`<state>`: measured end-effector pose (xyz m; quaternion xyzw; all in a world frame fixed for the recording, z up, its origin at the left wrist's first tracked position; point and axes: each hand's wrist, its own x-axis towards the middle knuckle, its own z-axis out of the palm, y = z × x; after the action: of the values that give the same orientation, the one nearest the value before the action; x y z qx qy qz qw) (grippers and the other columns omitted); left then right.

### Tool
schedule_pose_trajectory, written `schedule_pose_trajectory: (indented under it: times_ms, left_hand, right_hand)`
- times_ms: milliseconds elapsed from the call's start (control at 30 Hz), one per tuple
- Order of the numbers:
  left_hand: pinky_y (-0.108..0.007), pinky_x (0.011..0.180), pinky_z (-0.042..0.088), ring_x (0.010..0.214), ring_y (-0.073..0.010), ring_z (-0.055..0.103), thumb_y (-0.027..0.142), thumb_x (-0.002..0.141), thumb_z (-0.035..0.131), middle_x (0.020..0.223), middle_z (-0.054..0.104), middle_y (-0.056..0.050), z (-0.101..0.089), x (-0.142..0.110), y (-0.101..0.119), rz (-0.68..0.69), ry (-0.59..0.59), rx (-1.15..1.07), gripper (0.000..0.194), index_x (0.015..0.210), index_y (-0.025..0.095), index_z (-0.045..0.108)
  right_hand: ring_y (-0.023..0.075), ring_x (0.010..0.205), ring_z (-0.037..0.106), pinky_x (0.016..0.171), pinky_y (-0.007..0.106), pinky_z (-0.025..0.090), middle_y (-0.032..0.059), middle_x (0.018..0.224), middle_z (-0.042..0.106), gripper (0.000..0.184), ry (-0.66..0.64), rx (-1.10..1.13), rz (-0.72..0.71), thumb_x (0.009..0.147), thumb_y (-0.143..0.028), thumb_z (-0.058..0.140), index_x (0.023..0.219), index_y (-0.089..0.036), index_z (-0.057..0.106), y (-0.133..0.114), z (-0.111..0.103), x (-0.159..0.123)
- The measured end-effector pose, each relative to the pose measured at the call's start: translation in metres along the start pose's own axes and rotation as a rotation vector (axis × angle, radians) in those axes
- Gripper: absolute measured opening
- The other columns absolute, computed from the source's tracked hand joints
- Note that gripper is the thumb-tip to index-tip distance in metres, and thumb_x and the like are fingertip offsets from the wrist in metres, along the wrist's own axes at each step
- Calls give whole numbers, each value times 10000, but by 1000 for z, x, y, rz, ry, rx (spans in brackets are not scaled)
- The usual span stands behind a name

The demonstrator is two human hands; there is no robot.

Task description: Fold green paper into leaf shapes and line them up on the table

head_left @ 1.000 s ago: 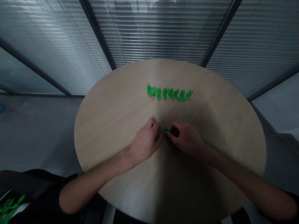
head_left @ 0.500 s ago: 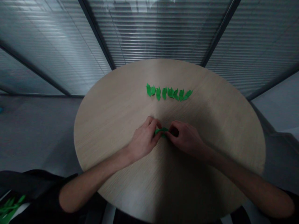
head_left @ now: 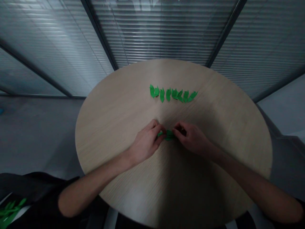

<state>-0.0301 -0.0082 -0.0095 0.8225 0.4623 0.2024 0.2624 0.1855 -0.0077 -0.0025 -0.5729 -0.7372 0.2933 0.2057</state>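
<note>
A green paper leaf lies between my two hands, low over the middle of the round wooden table. With thumb and fingertips, my left hand pinches its left part, and a bit of green shows inside the pinch. My right hand has its thumb and fingers closed at the leaf's right end; the exact contact is too small to make out. Farther back on the table, several green leaf-shaped pieces lie in a row, some of them touching or overlapping.
Glass partitions with blinds stand behind the table's far edge. At the lower left, beside my dark sleeve, more green leafy pieces rest on something dark and white. Grey floor surrounds the table.
My right hand has drawn slightly to the right and away from my left, so more of the green leaf shows between them. The row at the back has not moved.
</note>
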Motion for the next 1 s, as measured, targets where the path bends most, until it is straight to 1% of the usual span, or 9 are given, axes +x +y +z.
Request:
schedule_pose_trajectory:
  times_ms: [100, 233, 367, 467, 567, 733, 867, 1000]
  left_hand:
    - [-368, 803, 528, 894, -205, 620, 169, 998, 577, 1039, 602, -60, -1, 0, 1, -1, -9, -4, 95, 1026, 179, 667]
    - [-360, 798, 524, 883, -199, 627, 169, 1008, 572, 1031, 618, -58, -2, 1, 2, -1, -21, -21, 117, 1034, 176, 685]
    - [-345, 796, 513, 887, -193, 633, 191, 1027, 559, 1009, 625, -55, -4, 1, 3, 26, -15, -39, 137, 1006, 177, 693]
    - [-319, 747, 500, 850, -180, 625, 220, 1016, 598, 986, 616, -46, -4, 2, 3, 43, -27, -45, 109, 990, 182, 696]
    - [-303, 711, 485, 811, -166, 609, 217, 998, 627, 981, 610, -37, -4, 1, 2, 49, -24, -35, 71, 989, 186, 690]
    - [-297, 692, 478, 802, -158, 606, 204, 1000, 613, 1025, 610, -44, -3, 0, 1, 70, -29, -21, 80, 1025, 178, 684]
    - [-303, 716, 485, 815, -168, 611, 212, 990, 639, 973, 614, -37, -6, 1, 2, 89, -70, 16, 69, 988, 179, 699]
    - [-299, 722, 490, 829, -169, 614, 224, 992, 648, 973, 624, -33, -9, 2, 2, 109, -97, 31, 71, 991, 191, 711]
  right_hand:
    - [201, 782, 699, 726, 319, 466, 41, 877, 755, 91, 3, -13, -24, 976, -268, 591, 954, -203, 652, 1, 1, 0]
    - [200, 789, 706, 748, 327, 474, 37, 899, 767, 81, -2, -26, -63, 960, -225, 609, 994, -208, 681, 2, 2, -3]
    - [195, 764, 698, 728, 320, 472, 33, 867, 759, 76, -1, -18, -59, 940, -213, 631, 993, -208, 686, 3, 2, -3]
    - [191, 752, 690, 722, 315, 466, 24, 839, 745, 64, 2, -18, -59, 939, -208, 634, 982, -208, 681, 4, 2, -3]
    - [184, 773, 678, 741, 313, 464, 28, 876, 738, 69, -3, -31, -104, 940, -188, 619, 971, -205, 679, 4, 1, -5]
    - [165, 782, 642, 739, 302, 455, 36, 998, 700, 91, -47, -77, -195, 925, -190, 648, 999, -201, 701, 3, -1, -11]
    - [159, 813, 649, 768, 300, 448, 19, 1005, 683, 95, -56, -98, -200, 953, -180, 645, 994, -217, 723, 2, -1, -15]
    - [167, 810, 651, 754, 304, 439, 22, 1003, 682, 82, -55, -149, -193, 975, -214, 639, 985, -207, 720, 0, 0, -16]
